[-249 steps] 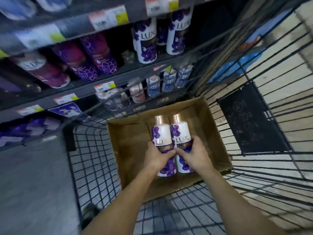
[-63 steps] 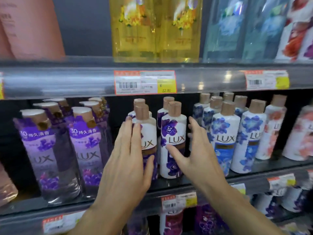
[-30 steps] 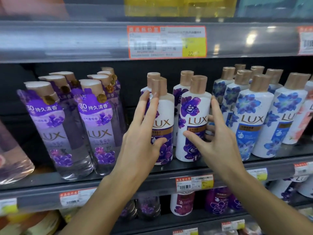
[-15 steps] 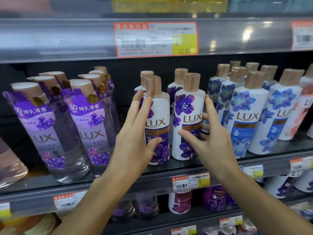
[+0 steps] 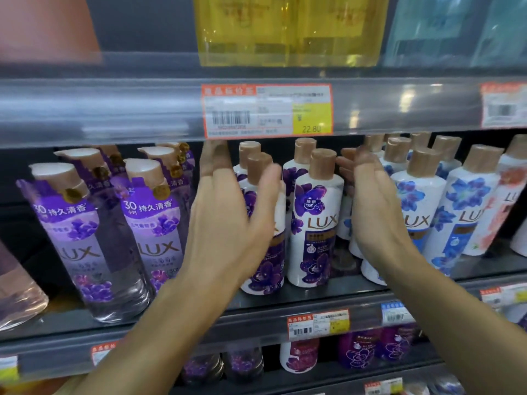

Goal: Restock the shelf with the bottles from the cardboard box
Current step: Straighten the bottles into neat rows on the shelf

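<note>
A grey store shelf (image 5: 285, 297) carries two white-and-purple bottles (image 5: 315, 220) at centre. The left hand (image 5: 228, 220) at 9 o'clock and right hand (image 5: 373, 212) at 3 flank them, fingers spread, gripping nothing. Blue-flowered bottles (image 5: 419, 212) crowd the right, clear purple bottles (image 5: 85, 238) the left.

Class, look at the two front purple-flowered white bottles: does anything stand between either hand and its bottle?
Nothing visible does. The left hand partly covers the left bottle; the right hand is open just right of the right bottle.

Two white purple-flowered plastic bottles (image 5: 315, 223) stand on the grey metal shelf (image 5: 299, 295), flanked by the open left hand (image 5: 228, 223) and right hand (image 5: 373, 215).
</note>
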The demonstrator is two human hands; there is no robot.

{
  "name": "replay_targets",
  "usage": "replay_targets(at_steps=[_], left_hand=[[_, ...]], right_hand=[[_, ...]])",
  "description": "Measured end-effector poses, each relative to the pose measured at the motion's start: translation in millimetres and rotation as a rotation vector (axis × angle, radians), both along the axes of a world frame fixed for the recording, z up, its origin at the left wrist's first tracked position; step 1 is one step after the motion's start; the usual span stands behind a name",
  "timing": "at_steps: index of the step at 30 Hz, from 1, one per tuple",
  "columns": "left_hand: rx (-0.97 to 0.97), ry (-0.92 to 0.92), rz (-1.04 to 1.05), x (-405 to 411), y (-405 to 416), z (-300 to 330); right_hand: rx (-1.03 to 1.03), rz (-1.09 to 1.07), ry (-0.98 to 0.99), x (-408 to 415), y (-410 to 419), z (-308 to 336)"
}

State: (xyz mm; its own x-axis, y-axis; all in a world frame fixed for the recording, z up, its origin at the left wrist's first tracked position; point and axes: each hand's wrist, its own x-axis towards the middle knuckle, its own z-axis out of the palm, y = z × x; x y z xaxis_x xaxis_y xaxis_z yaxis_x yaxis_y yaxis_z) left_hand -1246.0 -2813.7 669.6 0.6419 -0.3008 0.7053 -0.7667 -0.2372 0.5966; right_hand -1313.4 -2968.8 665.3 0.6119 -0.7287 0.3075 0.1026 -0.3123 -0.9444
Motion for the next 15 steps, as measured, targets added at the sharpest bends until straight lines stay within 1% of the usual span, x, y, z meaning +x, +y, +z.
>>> replay_targets(at_steps=[2, 5, 9, 11, 13, 15], left_hand=[[-0.044, 0.069, -0.014, 7, -5, 5], [0.005, 0.07, 0.04, 12, -9, 11], [0.124, 0.059, 0.05, 13, -16, 21], [0.176, 0.018, 0.073, 15, -18, 20], [0.208, -0.036, 0.079, 17, -18, 16], [0.25, -0.098, 0.102, 15, -17, 13]], right_hand=[[0.043, -0.015, 0.0, 7, -6, 11], [0.033, -0.009, 0.01, 14, -19, 25], [0.0, 0.014, 0.283, 33, -45, 32], [0.007, 0.034, 0.276, 37, -51, 36], [0.024, 0.044, 0.228, 37, -50, 40], [-0.015, 0.096, 0.225, 33, -50, 42]])
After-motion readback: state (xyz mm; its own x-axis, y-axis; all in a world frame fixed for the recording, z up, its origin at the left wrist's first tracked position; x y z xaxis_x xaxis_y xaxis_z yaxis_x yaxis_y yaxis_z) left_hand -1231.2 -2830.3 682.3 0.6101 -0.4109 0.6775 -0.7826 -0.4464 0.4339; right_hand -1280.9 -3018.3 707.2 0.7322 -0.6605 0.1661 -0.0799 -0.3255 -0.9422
